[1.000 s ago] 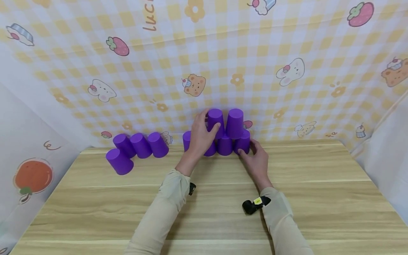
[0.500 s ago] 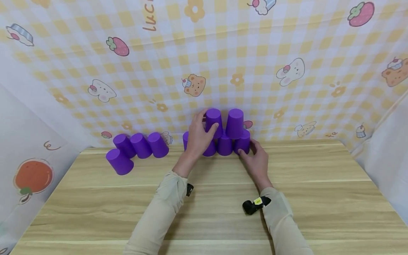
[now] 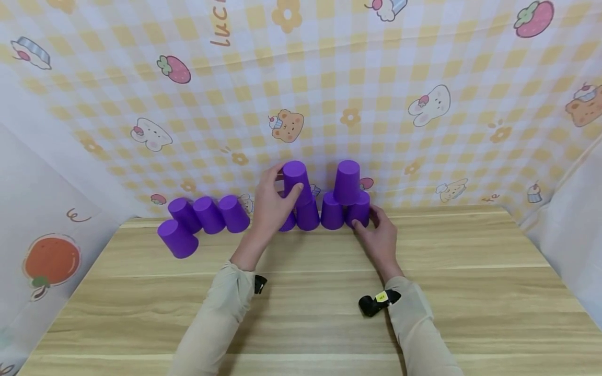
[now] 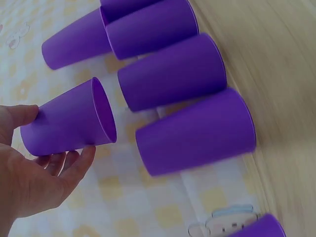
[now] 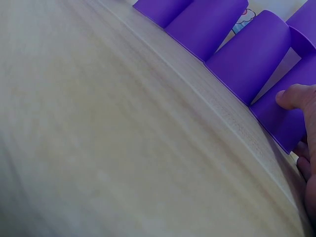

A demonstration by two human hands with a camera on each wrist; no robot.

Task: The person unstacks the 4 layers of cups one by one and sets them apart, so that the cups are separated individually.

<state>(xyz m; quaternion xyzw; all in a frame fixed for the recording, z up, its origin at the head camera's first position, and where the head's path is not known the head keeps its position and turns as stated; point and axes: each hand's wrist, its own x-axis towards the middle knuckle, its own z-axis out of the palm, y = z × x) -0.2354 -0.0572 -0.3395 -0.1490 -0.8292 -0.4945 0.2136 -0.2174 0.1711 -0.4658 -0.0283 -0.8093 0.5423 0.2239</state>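
In the head view my left hand [image 3: 273, 206] holds an upside-down purple cup [image 3: 296, 180] between thumb and fingers, above the left part of a row of upturned purple cups. The left wrist view shows a gap between this held cup [image 4: 69, 121] and the row. My right hand [image 3: 380, 237] grips the rightmost bottom cup [image 3: 359, 210] low on its sides, its thumb [image 5: 296, 96] on the near side in the right wrist view. Another cup [image 3: 347, 183] stands upside down across the two right-hand cups of the row. My left hand partly hides the leftmost row cup [image 3: 288, 223].
Left of the row, several more upturned purple cups [image 3: 208, 215] stand near the back, one [image 3: 177, 238] nearer the front. A checked cloth backdrop [image 3: 320, 78] rises directly behind the wooden table [image 3: 310, 313].
My left hand has carried its cup leftward, away from the other upper cup and over the row's left end. The right hand has stayed at the rightmost bottom cup.
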